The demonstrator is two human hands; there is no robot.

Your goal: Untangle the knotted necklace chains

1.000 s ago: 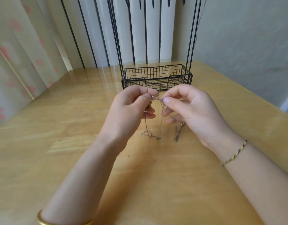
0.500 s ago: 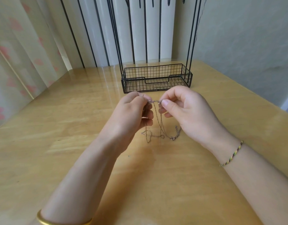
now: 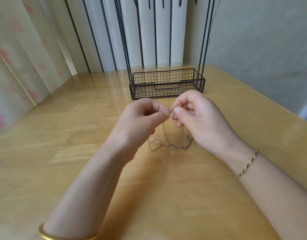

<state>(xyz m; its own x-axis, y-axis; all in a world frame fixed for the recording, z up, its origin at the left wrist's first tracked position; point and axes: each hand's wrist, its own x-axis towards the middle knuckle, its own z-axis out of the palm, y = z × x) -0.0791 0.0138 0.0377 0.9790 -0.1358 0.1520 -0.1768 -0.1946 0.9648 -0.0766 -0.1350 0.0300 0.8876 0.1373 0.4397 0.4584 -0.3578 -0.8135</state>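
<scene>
Wooden table (image 3: 62,153) is carrying a black wire basket (image 3: 144,90) near its far edge. Your left hand (image 3: 140,122) and right hand (image 3: 201,118) are each pinching the necklace chains (image 3: 173,145) at one raised knot, thumb against fingertip. The loose lengths are hanging down and trailing onto the wood between your wrists.

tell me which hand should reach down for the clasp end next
Probably the right hand: the clasp lies on the table just beside it, farther from the left hand, which can steady the knot both pinch.
</scene>
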